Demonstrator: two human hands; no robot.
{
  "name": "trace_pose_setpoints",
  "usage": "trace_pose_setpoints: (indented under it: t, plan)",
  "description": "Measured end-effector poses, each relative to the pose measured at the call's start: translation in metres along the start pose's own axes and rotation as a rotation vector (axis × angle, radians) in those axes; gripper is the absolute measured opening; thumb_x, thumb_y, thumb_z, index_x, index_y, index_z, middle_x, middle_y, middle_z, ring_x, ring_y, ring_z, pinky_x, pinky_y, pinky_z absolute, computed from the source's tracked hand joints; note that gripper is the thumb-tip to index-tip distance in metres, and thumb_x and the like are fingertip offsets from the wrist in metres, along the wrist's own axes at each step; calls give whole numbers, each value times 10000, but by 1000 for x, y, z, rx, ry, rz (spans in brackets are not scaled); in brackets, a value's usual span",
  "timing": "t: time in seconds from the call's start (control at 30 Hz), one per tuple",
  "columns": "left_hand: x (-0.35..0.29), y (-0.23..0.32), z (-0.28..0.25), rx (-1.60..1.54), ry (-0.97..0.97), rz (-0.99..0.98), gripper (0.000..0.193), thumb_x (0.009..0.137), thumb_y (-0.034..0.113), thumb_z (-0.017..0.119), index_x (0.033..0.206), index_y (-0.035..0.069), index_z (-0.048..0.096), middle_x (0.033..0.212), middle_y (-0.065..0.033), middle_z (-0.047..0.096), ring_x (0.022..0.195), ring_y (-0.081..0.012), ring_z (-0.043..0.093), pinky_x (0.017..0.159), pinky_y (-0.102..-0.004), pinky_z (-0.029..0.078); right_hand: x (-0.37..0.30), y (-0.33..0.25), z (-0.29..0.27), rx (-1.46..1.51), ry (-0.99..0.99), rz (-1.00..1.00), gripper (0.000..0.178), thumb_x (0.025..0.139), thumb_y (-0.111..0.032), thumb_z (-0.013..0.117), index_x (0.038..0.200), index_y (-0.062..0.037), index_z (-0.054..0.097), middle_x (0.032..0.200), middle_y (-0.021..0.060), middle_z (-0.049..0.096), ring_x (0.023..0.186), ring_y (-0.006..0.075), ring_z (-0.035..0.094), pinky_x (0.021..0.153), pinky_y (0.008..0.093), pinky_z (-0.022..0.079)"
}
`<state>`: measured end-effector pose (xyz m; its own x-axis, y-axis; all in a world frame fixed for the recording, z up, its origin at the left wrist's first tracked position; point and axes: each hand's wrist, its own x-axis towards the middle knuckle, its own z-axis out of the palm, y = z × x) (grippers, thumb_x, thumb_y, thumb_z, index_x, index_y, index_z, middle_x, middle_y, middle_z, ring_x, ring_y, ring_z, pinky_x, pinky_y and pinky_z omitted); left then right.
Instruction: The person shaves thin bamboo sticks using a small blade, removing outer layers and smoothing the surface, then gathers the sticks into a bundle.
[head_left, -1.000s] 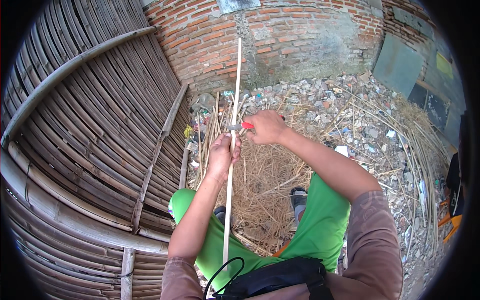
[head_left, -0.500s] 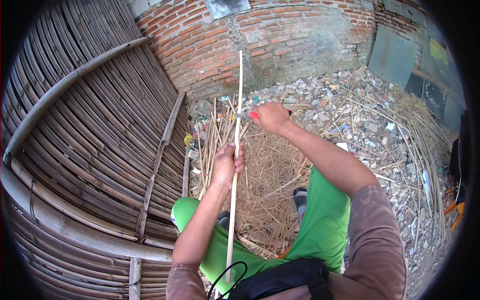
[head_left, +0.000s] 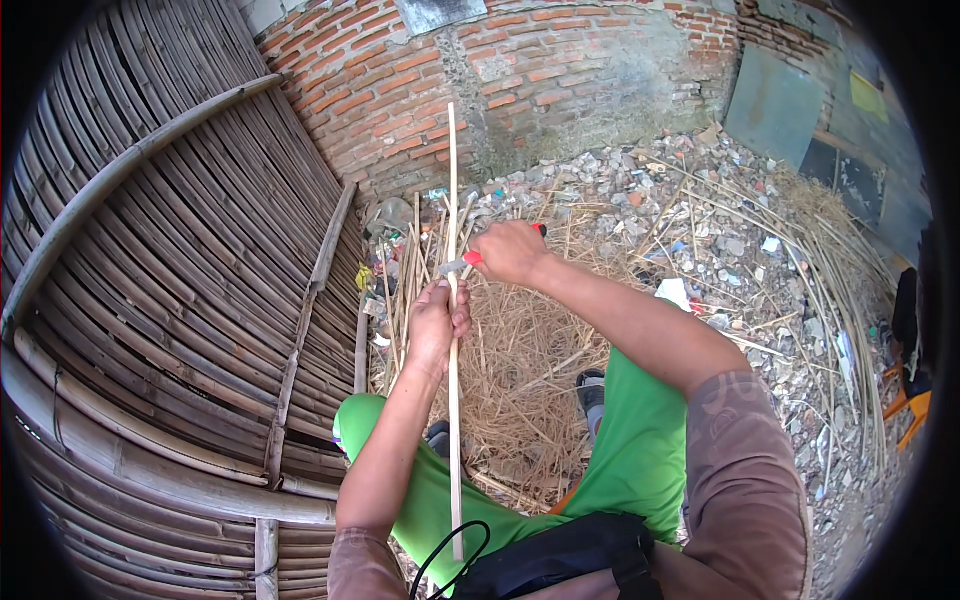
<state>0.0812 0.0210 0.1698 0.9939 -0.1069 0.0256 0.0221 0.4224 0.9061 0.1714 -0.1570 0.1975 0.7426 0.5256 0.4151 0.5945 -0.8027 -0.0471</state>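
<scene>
Long pale strip (head_left: 454,385), slender, nearly straight

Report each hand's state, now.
Left hand: closed, holding the long pale strip.
Right hand: closed, holding the red-handled knife.

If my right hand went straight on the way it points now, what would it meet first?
Probably the pale strip, just beyond your left hand: the right hand points leftward, with the red-handled knife reaching that strip. Exact depth is hard to judge.
</scene>
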Motion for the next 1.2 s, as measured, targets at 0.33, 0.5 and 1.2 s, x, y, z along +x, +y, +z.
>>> trace_pose_setpoints:
  t: [0.33, 0.5, 1.2]
  plan:
    - [-9, -6, 8, 117, -41, 22, 238, 1076, 207, 416, 1073, 7, 545, 793, -30, 557, 501, -65, 428, 420, -215, 329, -8, 52, -9, 63, 119, 280, 274, 873, -339, 627, 876, -91, 741, 881, 168, 730, 855, 367, 712, 783, 495, 568]
    - [-2, -9, 3, 95, 16, 46, 233, 1076, 203, 419, 1074, 10, 549, 798, -33, 565, 506, -76, 443, 418, -219, 331, -13, 8, -4, 156, 36, 85, 203, 852, -312, 656, 852, -122, 727, 841, 166, 718, 826, 373, 705, 751, 502, 564]
    - [-15, -8, 21, 52, -46, 16, 213, 1063, 168, 412, 1057, -7, 533, 796, -49, 556, 494, -74, 420, 414, -220, 328, 8, 54, -11, 14, 99, 390, 246, 893, -299, 598, 883, -103, 746, 883, 167, 736, 826, 354, 722, 768, 498, 571]
